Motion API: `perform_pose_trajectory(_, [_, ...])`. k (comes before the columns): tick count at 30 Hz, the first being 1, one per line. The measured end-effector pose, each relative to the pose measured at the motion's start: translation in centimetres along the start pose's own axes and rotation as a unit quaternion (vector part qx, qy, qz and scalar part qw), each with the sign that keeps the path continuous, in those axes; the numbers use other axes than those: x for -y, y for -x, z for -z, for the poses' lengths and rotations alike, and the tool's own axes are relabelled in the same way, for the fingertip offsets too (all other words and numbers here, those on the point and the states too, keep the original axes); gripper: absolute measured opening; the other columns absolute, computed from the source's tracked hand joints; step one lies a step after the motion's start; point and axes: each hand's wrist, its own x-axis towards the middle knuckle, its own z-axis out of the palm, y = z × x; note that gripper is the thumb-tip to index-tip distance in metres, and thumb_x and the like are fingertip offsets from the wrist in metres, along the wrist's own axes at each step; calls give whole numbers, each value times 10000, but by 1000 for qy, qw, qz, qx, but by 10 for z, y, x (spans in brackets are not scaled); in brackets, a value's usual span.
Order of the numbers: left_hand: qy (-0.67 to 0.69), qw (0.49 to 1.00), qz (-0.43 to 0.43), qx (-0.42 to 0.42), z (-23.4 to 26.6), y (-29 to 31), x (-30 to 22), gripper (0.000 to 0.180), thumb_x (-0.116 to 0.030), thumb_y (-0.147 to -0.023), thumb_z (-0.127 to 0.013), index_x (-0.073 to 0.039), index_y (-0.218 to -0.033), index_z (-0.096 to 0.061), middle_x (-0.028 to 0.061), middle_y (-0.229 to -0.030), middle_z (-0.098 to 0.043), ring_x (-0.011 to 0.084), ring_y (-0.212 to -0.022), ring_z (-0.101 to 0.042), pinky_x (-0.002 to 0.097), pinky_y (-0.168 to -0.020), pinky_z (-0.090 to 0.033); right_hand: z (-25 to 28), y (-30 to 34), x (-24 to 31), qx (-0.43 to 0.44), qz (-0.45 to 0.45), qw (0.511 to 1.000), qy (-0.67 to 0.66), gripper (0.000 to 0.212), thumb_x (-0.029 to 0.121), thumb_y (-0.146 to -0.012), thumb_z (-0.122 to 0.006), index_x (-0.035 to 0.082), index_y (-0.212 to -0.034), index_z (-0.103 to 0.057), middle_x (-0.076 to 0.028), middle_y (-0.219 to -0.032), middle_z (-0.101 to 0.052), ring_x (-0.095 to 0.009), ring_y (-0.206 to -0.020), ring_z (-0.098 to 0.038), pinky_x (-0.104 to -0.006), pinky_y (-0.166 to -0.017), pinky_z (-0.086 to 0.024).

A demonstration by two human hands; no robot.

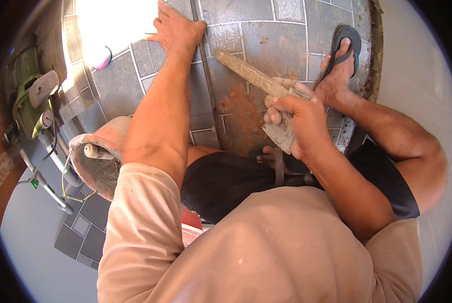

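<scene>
My left hand (178, 31) presses down on the grey patterned floor tiles at the far side, fingers spread, beside a dark seam. My right hand (307, 118) is closed around a tool with a thick, worn wooden handle (246, 71) that points up and to the left. A mortar-caked, flat trowel-like blade (279, 132) sticks out below the fingers. Whether blade and handle belong to one tool is hidden by my grip. Reddish smears mark the tiles (238, 108) under the handle.
Left of my arm stands a mortar-stained bucket (117, 129) with a pale tool handle (95, 151) in it. Beyond are a green pump (29, 96) with a gauge and pipes. A pink-and-white round object (103, 58) lies near bright sunlight. My sandalled foot (343, 53) stands by a raised edge.
</scene>
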Motion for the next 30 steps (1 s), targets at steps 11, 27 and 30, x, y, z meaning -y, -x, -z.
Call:
perform_pose_trajectory(11, [-38, 999, 15, -2, 10, 5, -10, 1138, -254, -721, -803, -17, -1653, -196, 195, -1620, -427, 378, -1465, -447, 609, -1223, -318, 7, 1, -6, 5, -23, 1000, -9, 494, -24, -861, -646, -35, -1344, -548, -115, -858, -659, -172, -634, -611, -355, -624, -532])
perform_pose_trajectory(27, [-47, 999, 1, 12, -6, -12, 1, 1174, -417, -801, -794, -16, -1674, -120, 207, -1678, -332, 368, -1504, -381, 768, -1200, -193, 12, -6, -5, 80, 68, 991, 86, 506, -68, -889, -589, -67, -1392, -535, -101, -900, -631, -135, -654, -548, -316, -675, -490])
perform_pose_trajectory(30, [-43, 998, 10, 34, -2, -11, -1, 1168, -443, -824, -790, -21, -1675, -110, 205, -1675, -341, 352, -1503, -384, 773, -1196, -191, 9, -11, -7, 90, 57, 990, 88, 489, -53, -888, -598, -77, -1374, -554, -83, -890, -644, -122, -659, -563, -303, -661, -489])
